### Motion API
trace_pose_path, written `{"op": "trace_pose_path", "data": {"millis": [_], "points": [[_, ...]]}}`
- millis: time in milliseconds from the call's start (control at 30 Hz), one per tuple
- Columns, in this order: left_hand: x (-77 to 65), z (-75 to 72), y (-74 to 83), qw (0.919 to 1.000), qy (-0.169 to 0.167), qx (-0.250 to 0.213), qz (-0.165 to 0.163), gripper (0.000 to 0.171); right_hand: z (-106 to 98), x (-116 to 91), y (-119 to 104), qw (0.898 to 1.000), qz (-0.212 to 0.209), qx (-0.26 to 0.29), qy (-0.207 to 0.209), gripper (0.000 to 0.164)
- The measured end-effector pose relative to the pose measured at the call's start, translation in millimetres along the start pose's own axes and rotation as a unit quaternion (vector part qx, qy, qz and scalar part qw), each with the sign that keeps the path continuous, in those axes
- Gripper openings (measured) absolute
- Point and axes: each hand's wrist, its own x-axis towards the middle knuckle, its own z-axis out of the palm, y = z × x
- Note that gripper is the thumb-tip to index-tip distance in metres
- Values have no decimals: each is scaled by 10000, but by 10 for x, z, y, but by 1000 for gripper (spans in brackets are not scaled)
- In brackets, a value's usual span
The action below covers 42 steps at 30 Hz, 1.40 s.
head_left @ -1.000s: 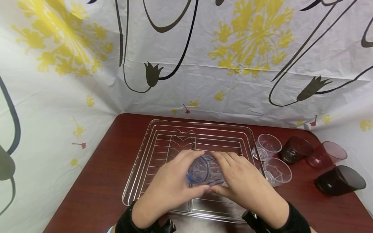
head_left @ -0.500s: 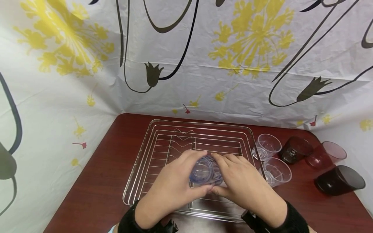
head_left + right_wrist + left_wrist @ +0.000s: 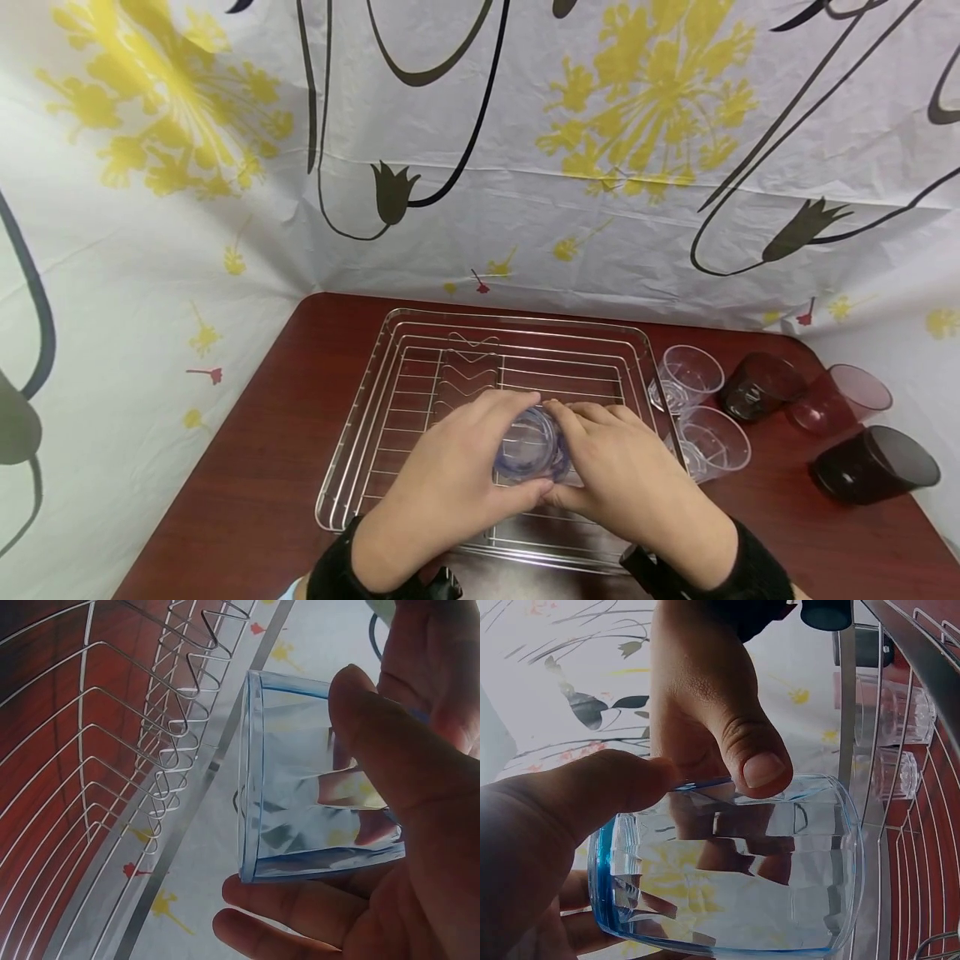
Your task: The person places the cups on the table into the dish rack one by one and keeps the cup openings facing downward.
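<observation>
The left hand [image 3: 453,467] and right hand [image 3: 626,467] share one rounded grip, thumbs and fingers parted only as far as the clear, blue-tinted glass tumbler [image 3: 527,450] they curl around, thumb tips close together on its near side. That tumbler is held above a silver wire dish rack [image 3: 517,320] on the reddish-brown table [image 3: 247,483]. Beyond rises a white sheet [image 3: 480,250] printed with yellow flowers.

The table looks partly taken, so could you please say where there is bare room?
Bare: table between rack and left cloth; and in front of the black cup, right of the rack. Crowded: back right, where five cups cluster, and over the rack, where left hand and right hand hold a glass.
</observation>
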Motion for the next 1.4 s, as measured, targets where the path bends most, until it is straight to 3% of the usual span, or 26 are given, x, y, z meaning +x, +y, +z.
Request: {"op": "trace_pose_path", "data": {"millis": [300, 667, 933, 1400], "points": [[33, 0, 32, 9995, -2, 233, 193, 76, 8, -39, 0, 10000, 34, 6, 87, 85], [88, -44, 65, 9984, -220, 444, 254, 75, -10, -86, 37, 10000, 6, 73, 41, 91], [154, -149, 49, 9981, -499, 355, 105, 75, -85, -185, 141, 9986, 157, 495, -125, 90], [293, -146, -29, 9967, -661, 469, -17, 76, -20, -241, 312, 9962, 267, 810, 147, 86]]}}
